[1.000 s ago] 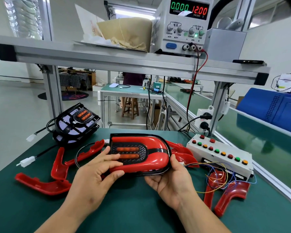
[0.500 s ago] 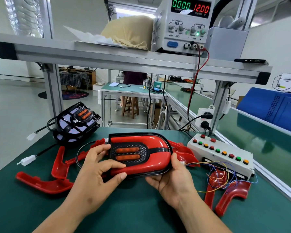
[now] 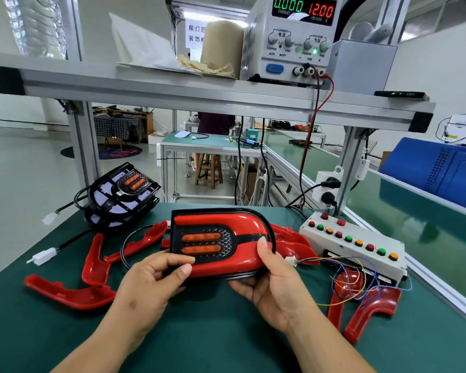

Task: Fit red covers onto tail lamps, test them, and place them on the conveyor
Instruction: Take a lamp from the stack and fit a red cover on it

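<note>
I hold a tail lamp (image 3: 221, 238) with a red cover fitted on it, tilted up toward me above the green table (image 3: 226, 332). My left hand (image 3: 151, 284) grips its lower left edge, thumb on the black grille. Under the right end sits my right hand (image 3: 269, 281), its thumb pressing the red cover's curved end. The lamp's two orange strips are unlit. A black cable loops from the lamp's left side. Loose red covers (image 3: 92, 265) lie left; more red covers (image 3: 369, 308) lie right. A stack of bare black tail lamps (image 3: 121, 192) stands at the back left.
A white test box (image 3: 353, 243) with coloured buttons and thin coloured wires sits at the right. The power supply (image 3: 293, 39) on the aluminium shelf reads 0.000 and 12.00. A green conveyor (image 3: 414, 216) runs along the right, with a blue bin (image 3: 441, 168). White connectors (image 3: 42, 257) lie at left.
The lamp has tipped up more toward me. My left hand slid from on top of the grille to the lower left edge, and my right thumb moved up onto the cover's end.
</note>
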Available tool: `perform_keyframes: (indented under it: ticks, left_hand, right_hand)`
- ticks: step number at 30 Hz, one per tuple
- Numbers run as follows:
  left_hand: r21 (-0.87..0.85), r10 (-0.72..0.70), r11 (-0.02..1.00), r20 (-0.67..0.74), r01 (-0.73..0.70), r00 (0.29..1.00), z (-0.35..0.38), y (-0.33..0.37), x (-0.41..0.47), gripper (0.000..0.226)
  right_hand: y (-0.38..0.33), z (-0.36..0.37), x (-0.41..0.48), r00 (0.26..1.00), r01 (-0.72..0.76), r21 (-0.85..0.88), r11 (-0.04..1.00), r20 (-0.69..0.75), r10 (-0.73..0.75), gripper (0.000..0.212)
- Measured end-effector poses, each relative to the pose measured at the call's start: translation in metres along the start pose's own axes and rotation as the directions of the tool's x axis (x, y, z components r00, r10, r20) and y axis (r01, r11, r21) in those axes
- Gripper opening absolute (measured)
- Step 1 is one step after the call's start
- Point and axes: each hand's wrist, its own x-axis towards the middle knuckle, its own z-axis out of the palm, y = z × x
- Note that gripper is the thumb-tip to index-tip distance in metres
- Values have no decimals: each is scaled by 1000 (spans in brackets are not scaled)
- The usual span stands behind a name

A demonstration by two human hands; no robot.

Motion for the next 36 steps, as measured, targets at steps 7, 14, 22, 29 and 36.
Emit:
perform_keyframes:
  ticks: [7,14,22,29,36]
  left_hand:
    - [-286,-179,934,141,213,974,-4,4,0,45]
    - [-267,-163,938,226,222,960,-10,10,2,42]
    - [-299,-146,930,229,212,962,-9,6,6,41]
    - [-293,-67,946,234,136,970,-7,4,5,37]
    - [-256,57,967,222,1,973,-2,4,5,31]
  right_hand:
    - [0,-1,-1,1000,25,-10,1000,-8,-25,52]
    - [-3,-8,-4,998,-16,8,1000,66,16,24]
    - [-3,-8,-3,998,-1,9,1000,56,1,23]
    - [-4,-10,-4,995,8,-20,1000,103,-6,28]
    - [-7,-7,-3,994,79,-52,996,83,-75,28]
